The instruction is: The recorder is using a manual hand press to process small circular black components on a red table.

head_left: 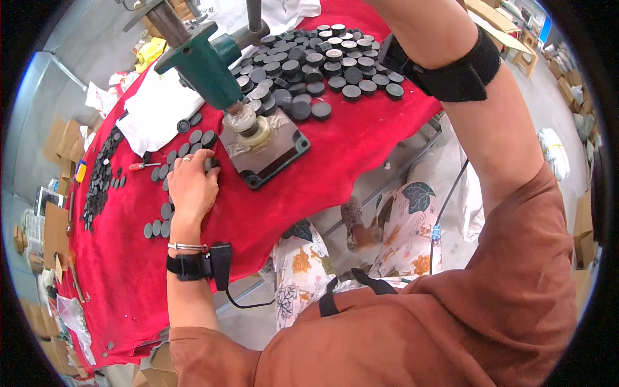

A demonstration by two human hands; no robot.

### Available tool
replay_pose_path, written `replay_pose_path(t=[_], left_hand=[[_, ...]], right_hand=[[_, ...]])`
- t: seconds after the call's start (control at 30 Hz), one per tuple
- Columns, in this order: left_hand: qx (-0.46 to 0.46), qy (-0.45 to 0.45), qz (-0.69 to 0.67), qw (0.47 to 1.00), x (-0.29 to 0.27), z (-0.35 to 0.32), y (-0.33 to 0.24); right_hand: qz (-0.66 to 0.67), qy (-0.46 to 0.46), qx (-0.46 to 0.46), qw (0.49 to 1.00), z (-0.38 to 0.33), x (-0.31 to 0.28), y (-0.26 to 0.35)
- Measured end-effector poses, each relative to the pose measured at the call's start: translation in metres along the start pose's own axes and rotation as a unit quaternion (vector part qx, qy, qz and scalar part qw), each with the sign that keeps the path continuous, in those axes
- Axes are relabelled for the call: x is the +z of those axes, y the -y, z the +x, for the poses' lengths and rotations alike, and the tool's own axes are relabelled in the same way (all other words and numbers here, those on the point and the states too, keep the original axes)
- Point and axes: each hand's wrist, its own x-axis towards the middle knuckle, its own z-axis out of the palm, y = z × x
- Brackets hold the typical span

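Small printed lettering runs among the leaf and flower pictures on the person's white patterned trousers (409,226); it is too small to make out. Brown cardboard boxes (57,232) stand along the far left side of the room, their contents hidden. Beside them, a bright yellow plastic bag (149,55) lies crumpled. A red cloth (290,213) covers the work table, with a white cloth (161,106) spread on its far left part, above a grey floor (255,326).

The left hand (195,184) is at the left of a dark green metal hand press (222,71), its fingers narrow around a small round black disc (211,164). More black discs (157,228) lie around that hand on the red cloth. The right arm (496,129) reaches past the upper edge; its hand is out of view, so its fingers cannot be told. A large heap of black discs (351,76), some with pale silvery tops, spreads right of the press. A red-handled screwdriver (137,167) lies left of the hand.
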Motion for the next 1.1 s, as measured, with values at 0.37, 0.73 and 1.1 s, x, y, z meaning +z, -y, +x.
replay_pose_path(t=[0.37,0.73,1.1], left_hand=[[-0.044,-0.042,-0.329,0.943,-0.004,0.02,-0.048],[-0.034,-0.067,-0.486,0.871,0.019,0.034,-0.052],[-0.051,-0.133,-0.354,0.924,0.015,0.007,-0.021]], right_hand=[[-0.038,0.023,-0.07,0.997,0.0,0.0,-0.011],[-0.079,-0.012,-0.156,0.985,-0.015,0.001,-0.021],[0.069,0.024,-0.132,0.989,-0.157,-0.034,-0.032]])
